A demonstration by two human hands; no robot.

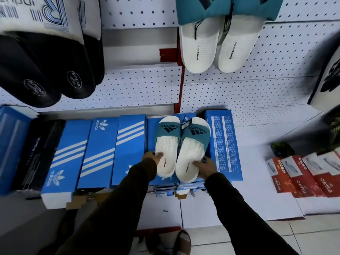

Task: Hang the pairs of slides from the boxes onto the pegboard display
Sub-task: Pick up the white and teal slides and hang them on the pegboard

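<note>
While both hands grip their heels, the white slides (182,148) show teal straps above blue boxes (103,150).

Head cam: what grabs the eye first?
The white slides with teal straps at centre, resting on blue boxes, left hand and right hand gripping their heels. Above them a matching pair hangs on the pegboard; black slides hang upper left.

Black slides (42,70) cropped top-left, right-edge items (329,78) blurred
</note>
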